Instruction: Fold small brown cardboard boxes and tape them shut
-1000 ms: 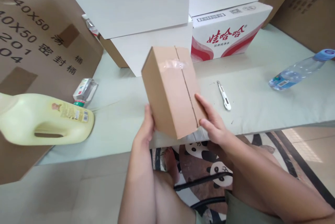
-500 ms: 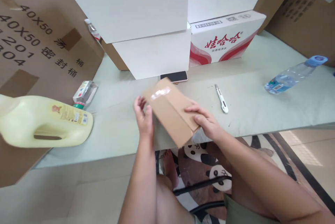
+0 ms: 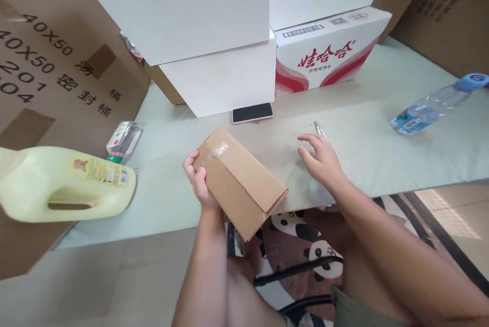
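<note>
A small brown cardboard box (image 3: 244,179) with clear tape across its far end is held at a slant near the table's front edge. My left hand (image 3: 198,176) grips its far left end, fingers wrapped round the edge. To the right, apart from the box, my right hand (image 3: 323,161) hovers over the table with its fingers spread and nothing in them. Just beyond that hand shows the tip of a white utility knife (image 3: 319,128); the rest of the knife is hidden under the hand.
A phone (image 3: 252,112) lies before stacked white boxes (image 3: 229,85). On the left are a yellow jug (image 3: 114,199), a small clear bottle (image 3: 124,141) and a large carton (image 3: 76,26). A water bottle (image 3: 424,113) lies right, near a red-and-white carton (image 3: 328,62).
My right hand has let go of the box and moved right and up, over the utility knife. My left hand has closed on the box, which has shifted left and toward me.
</note>
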### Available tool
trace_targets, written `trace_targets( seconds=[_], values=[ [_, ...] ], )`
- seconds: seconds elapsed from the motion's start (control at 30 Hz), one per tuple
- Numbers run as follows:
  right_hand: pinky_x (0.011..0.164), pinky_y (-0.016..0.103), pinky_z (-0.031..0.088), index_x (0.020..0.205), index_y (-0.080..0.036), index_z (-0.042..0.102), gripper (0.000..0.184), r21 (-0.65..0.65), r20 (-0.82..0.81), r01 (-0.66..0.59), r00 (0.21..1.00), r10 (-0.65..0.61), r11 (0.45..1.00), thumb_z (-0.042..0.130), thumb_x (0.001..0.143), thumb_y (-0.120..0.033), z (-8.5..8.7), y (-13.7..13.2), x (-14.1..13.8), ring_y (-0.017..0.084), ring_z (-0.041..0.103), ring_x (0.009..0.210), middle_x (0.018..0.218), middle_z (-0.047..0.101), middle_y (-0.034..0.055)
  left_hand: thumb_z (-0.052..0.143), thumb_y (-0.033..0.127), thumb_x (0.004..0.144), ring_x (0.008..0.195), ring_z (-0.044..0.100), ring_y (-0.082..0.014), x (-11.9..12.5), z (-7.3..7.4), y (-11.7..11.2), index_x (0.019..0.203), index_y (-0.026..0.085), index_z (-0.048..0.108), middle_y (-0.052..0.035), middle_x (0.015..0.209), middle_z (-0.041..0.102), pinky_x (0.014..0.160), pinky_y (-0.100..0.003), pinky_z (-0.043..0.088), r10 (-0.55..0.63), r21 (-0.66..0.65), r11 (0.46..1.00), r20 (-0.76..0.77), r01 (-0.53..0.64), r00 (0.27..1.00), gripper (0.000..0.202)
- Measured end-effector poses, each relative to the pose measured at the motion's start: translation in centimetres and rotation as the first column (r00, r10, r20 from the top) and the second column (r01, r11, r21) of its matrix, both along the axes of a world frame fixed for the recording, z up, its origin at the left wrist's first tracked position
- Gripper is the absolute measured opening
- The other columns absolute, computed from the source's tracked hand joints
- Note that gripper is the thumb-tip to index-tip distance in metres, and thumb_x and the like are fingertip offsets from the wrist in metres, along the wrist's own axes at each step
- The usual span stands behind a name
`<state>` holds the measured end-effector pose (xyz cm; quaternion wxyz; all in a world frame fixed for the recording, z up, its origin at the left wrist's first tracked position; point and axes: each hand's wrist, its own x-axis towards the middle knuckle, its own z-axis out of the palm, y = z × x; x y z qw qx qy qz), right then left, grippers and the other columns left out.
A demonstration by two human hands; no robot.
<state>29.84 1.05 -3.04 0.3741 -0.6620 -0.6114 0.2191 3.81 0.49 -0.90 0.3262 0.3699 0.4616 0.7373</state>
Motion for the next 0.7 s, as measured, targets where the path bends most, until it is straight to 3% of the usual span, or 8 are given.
trace_targets(
  seconds=[0.07,0.17,0.27,0.37,0.43,0.57,0.63,0.7],
  values=[
    [0.105,0.058,0.043,0.119,-0.017,0.07,0.041,-0.091,0.255,0.038,0.967,-0.013,0.995,0.053,0.086,-0.034,-0.8,0.7,0.7,0.039,0.054,0.126,0.134,0.06,0.0181,0.053,0.032,0.081,0.09,0.057,-0.0178,0.0,0.0,0.0,0.11,0.023,0.055,-0.0048,0.107,0.06,0.077,-0.029,0.044,-0.003,-0.003,1.0,0.004,0.003,1.0,0.03],
    [0.099,0.055,0.046,0.12,-0.018,0.071,0.04,-0.224,0.429,-0.045,0.892,0.14,0.974,0.052,0.088,-0.032,-1.4,1.1,0.6,0.039,0.057,0.117,0.126,0.064,0.017,0.053,0.032,0.081,0.09,0.056,-0.0179,0.0,0.0,0.0,0.109,0.023,0.055,-0.0045,0.107,0.06,0.077,-0.029,0.044,-0.005,-0.005,1.0,0.003,0.005,1.0,0.029],
    [0.098,0.051,0.047,0.116,-0.019,0.072,0.037,-0.205,0.44,-0.071,0.884,0.156,0.976,0.048,0.091,-0.031,-1.2,1.0,0.1,0.035,0.059,0.111,0.117,0.067,0.0153,0.053,0.033,0.081,0.09,0.056,-0.0184,0.0,-0.1,0.0,0.109,0.023,0.055,-0.005,0.108,0.059,0.077,-0.029,0.043,0.001,-0.008,1.0,-0.014,-0.001,1.0,0.03],
    [0.102,0.056,0.042,0.114,-0.021,0.071,0.035,-0.081,0.443,0.062,0.896,-0.02,0.995,0.049,0.09,-0.034,-1.2,0.9,-0.2,0.038,0.052,0.124,0.13,0.061,0.0162,0.052,0.034,0.081,0.093,0.056,-0.0195,-0.1,-0.2,-0.1,0.11,0.023,0.054,-0.0061,0.112,0.059,0.079,-0.03,0.044,0.007,-0.018,1.0,-0.026,-0.008,1.0,0.031],
    [0.106,0.063,0.037,0.115,-0.022,0.07,0.036,-0.078,0.452,0.118,0.889,-0.071,0.99,0.052,0.088,-0.037,-1.5,0.9,-0.2,0.04,0.045,0.133,0.14,0.055,0.0166,0.052,0.035,0.08,0.095,0.056,-0.0202,-0.2,-0.2,-0.1,0.111,0.023,0.053,-0.0066,0.113,0.059,0.08,-0.031,0.044,-0.001,-0.03,1.0,-0.014,0.0,1.0,0.033],
    [0.111,0.067,0.03,0.122,-0.021,0.065,0.042,-0.192,0.475,-0.003,0.875,0.095,0.981,0.054,0.085,-0.04,-2.3,0.8,-0.1,0.041,0.041,0.138,0.146,0.052,0.0166,0.053,0.035,0.079,0.093,0.056,-0.0198,-0.2,-0.3,-0.1,0.11,0.023,0.054,-0.0066,0.111,0.059,0.079,-0.031,0.045,0.006,-0.046,0.999,-0.01,-0.007,1.0,0.034],
    [0.11,0.061,0.037,0.121,-0.02,0.066,0.041,-0.157,0.436,-0.084,0.888,0.146,0.984,0.051,0.087,-0.037,-2.5,0.7,-0.1,0.038,0.046,0.135,0.142,0.054,0.0176,0.054,0.035,0.079,0.092,0.056,-0.0194,-0.1,-0.3,-0.1,0.11,0.022,0.055,-0.0065,0.11,0.059,0.077,-0.03,0.045,0.002,-0.036,0.999,-0.018,-0.003,1.0,0.034],
    [0.107,0.056,0.041,0.116,-0.019,0.068,0.037,-0.078,0.404,-0.093,0.907,0.116,0.993,0.049,0.088,-0.034,-2.3,0.6,-0.1,0.036,0.053,0.128,0.135,0.058,0.0181,0.054,0.035,0.079,0.09,0.056,-0.0191,0.0,-0.3,0.0,0.111,0.023,0.055,-0.0062,0.109,0.059,0.076,-0.03,0.046,-0.009,-0.042,0.999,-0.021,0.008,1.0,0.034]
  ],
)
